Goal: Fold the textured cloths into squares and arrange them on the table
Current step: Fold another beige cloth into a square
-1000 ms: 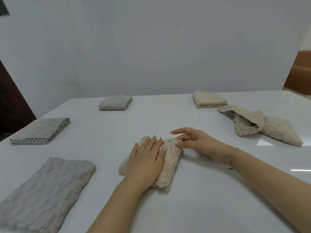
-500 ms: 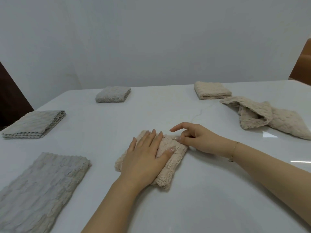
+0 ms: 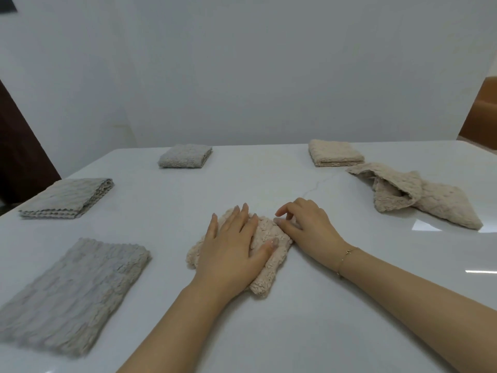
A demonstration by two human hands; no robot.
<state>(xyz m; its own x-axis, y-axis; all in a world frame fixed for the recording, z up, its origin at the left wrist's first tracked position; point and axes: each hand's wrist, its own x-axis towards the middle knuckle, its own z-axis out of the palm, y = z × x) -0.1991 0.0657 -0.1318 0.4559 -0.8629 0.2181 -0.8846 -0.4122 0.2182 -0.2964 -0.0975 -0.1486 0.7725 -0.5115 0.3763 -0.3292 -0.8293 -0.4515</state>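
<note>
Hands: left hand (image 3: 231, 240) lies flat, fingers straight, pressing the beige folded cloth (image 3: 265, 261); right hand (image 3: 306, 227) sits at that cloth's far right corner, fingers curled, thumb and fingertips seemingly pinching the edge, though the contact is partly hidden.
Cloth in hand: near the middle of the white surface (image 3: 295, 332), a thick, fluffy bundle turned at a slant.
Step, as I judge it: squaring and flattening the last fold.
Doing it well: keep the left palm down as an anchor while the right tugs the corner into line with the layer beneath, then smooth outward; the pile looks springy, so a firm press should help it stay.
Other cloths, from the cloth in hand: grey half-folded piece (image 3: 72, 297) to the near left; grey folded stack (image 3: 67, 197) to the far left; small grey square (image 3: 185, 156) far ahead-left; beige square (image 3: 334, 153) far ahead-right; crumpled beige cloth (image 3: 414, 196) to the right, unfolded.
Edges and room: open surface all around the cloth in hand; bare space toward the near edge; far edge meets the wall behind the squares.
</note>
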